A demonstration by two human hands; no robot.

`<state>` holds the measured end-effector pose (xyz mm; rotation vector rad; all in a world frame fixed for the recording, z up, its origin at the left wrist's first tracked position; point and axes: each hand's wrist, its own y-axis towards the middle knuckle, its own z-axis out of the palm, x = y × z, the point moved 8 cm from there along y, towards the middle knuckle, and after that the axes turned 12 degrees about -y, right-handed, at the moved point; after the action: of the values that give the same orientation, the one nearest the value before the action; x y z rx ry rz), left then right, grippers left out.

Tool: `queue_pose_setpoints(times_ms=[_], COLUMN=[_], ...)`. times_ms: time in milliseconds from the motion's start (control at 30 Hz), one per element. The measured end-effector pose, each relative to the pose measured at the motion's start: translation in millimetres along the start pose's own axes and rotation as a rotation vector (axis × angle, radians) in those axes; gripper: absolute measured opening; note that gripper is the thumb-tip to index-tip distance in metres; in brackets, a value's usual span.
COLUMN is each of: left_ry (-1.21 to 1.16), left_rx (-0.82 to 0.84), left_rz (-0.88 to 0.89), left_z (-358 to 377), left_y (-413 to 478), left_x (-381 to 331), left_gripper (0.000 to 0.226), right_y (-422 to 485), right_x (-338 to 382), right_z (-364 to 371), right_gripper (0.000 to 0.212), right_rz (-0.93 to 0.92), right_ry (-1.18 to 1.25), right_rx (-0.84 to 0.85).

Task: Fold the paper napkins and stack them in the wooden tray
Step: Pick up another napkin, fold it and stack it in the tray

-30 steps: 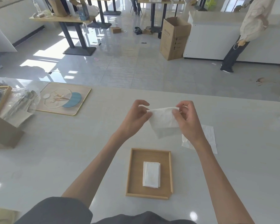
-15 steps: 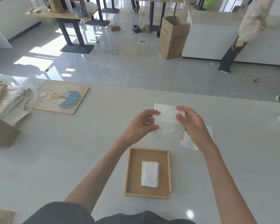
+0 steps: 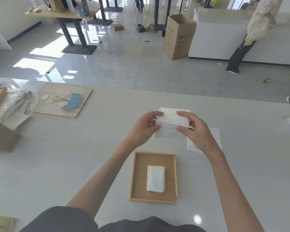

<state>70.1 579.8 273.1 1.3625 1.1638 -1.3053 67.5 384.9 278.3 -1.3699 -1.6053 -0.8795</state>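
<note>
A white paper napkin (image 3: 172, 122) lies on the pale table just beyond the wooden tray (image 3: 139, 178), its far part doubled over. My left hand (image 3: 143, 129) pinches its left edge and my right hand (image 3: 195, 131) grips its right edge, thumb on top. Inside the tray rests a folded white napkin (image 3: 156, 181), lying lengthwise near the middle. Another flat napkin (image 3: 214, 136) sits on the table to the right, partly hidden under my right hand.
A gold-rimmed decorative board (image 3: 64, 99) lies at the far left. Plastic wrapping (image 3: 13, 106) and a brown box (image 3: 2, 136) crowd the left edge. Beyond the table's far edge, a cardboard carton (image 3: 178, 36) and a person (image 3: 251, 34) stand on the floor.
The napkin, held in the air a second ago, has come down onto the table and both hands have folded it over on itself. The camera has tipped slightly.
</note>
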Motion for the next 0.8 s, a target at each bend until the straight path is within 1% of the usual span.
queue_pose_setpoints(times_ms=[167,467,533,667,733,800], left_ry=[0.037,0.058,0.07,0.143,0.185,0.233], left_rx=[0.01,0.026,0.018,-0.027,-0.038,-0.032], left_rz=[0.005,-0.01,-0.013,-0.014,0.001,0.012], left_z=[-1,3,4,1,0,-1], left_y=[-1,0,0,1,2,2], left_x=[-1,0,1,2,1,-1], left_gripper=[0.045,0.045,0.044,0.041,0.038,0.034], right_y=[-2,-1,-1,-3,-4,-3], right_x=[-4,-6,-7,-5,-3,0], right_z=[0,-10,-10,-4,0,0], right_gripper=[0.049,0.047,0.051,0.06,0.056,0.045], right_rz=[0.015,0.041,0.046,0.023,0.005,-0.007], right_ry=[0.027,0.018,-0.014,-0.187,-0.218,-0.211], right_rx=[0.036,0.037,0.038,0.045,0.042,0.015])
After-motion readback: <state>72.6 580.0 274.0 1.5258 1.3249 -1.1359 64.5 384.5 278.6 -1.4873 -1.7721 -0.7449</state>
